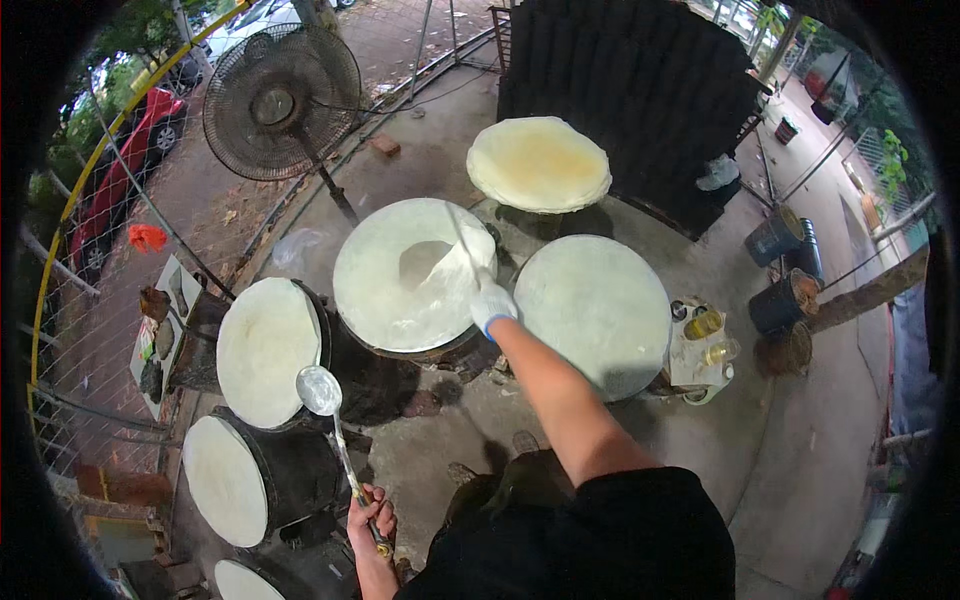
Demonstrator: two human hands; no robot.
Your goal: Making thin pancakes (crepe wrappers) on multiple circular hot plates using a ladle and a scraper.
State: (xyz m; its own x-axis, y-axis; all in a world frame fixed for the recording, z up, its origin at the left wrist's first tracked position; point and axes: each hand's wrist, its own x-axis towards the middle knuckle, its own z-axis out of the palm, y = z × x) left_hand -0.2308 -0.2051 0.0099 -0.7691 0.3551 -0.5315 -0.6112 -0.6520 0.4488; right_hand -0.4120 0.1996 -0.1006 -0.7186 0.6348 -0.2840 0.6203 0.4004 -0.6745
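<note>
My right hand (493, 306), in a white glove with a blue cuff, grips a thin, blurred spreading tool (461, 236) over the middle round griddle. Pale batter (375, 285) covers much of that griddle, around a bare greyish patch. Low in the view, my bare left hand (371, 517) holds the handle of a metal ladle (320, 390) coated with white batter. The ladle's bowl is beside a griddle bearing a pale round sheet (268, 352). Another pale sheet (592, 315) covers the griddle to the right of my gloved hand. A stack of thin flatbreads (538, 163) lies behind.
More round griddles with pale sheets (225, 480) stand at lower left. A pedestal fan (274, 105) is at upper left, near a wire fence. Glass jars (703, 325) sit on a small stand at right, with dark buckets (774, 235) beyond. A dark corrugated panel (622, 97) stands behind.
</note>
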